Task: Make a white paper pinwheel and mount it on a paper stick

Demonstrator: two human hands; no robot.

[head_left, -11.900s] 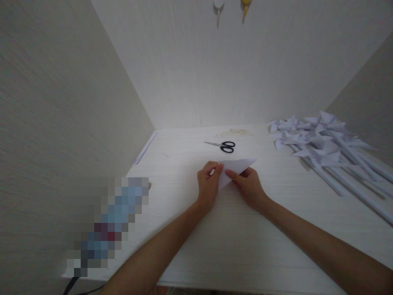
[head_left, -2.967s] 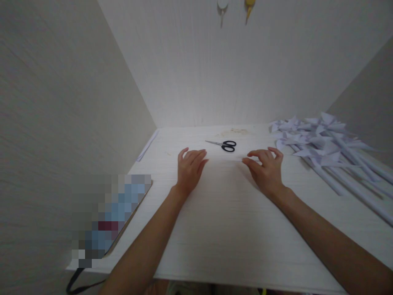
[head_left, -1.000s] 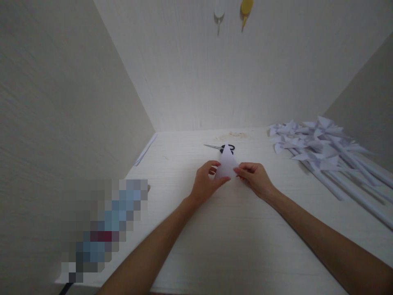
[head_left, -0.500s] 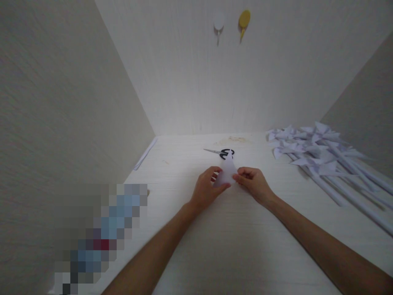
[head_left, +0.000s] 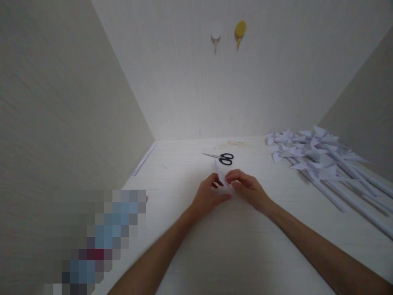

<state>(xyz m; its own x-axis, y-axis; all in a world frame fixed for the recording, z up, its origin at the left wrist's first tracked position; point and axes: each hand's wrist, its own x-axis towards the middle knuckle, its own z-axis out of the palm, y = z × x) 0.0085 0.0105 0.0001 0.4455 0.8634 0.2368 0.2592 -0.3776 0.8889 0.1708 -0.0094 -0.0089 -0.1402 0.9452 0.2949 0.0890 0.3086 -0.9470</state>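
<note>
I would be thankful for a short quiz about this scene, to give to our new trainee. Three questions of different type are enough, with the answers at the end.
1. What colour are the handles of the scissors?
A) yellow
B) black
C) red

2. True or false: in the picture, the yellow hook is on the wall to the right of the white hook.

3. Fill in the missing word: between the left hand and the right hand there is a piece of white ____.

Key:
1. B
2. True
3. paper
</note>
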